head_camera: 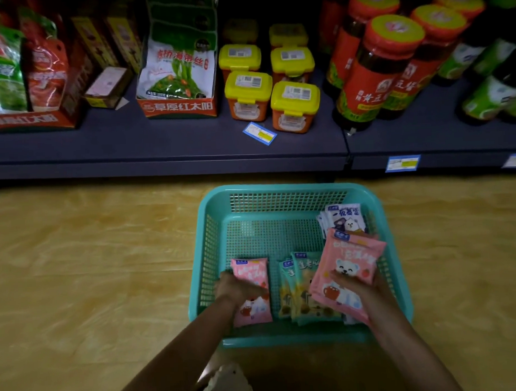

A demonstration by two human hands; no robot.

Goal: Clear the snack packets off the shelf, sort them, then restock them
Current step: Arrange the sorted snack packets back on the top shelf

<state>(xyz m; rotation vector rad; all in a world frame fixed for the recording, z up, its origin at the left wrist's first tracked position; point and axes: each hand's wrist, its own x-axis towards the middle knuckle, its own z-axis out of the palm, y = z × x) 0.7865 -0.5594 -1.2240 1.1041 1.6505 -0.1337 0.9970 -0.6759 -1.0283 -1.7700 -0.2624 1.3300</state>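
Sorting stage, it appears: inside the teal basket (280, 189) on the floor, the left hand (239, 289) grips a pink snack packet (253, 270); the right hand (361, 286) pinches a second pink packet (351, 255), which likely next needs stacking with its match.

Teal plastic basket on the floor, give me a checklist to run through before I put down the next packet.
1. Right hand grips the tilted pink bear-print snack packets: ok.
2. Left hand on the flat pink packet at the left: ok; grip, cannot tell.
3. Pink packets in one pile: not ok, split left and right.
4. Teal-green packets grouped in the middle: ok.
5. White packets stacked in the far right corner: ok.
6. Teal mesh plastic basket has bare floor at its far left: ok.
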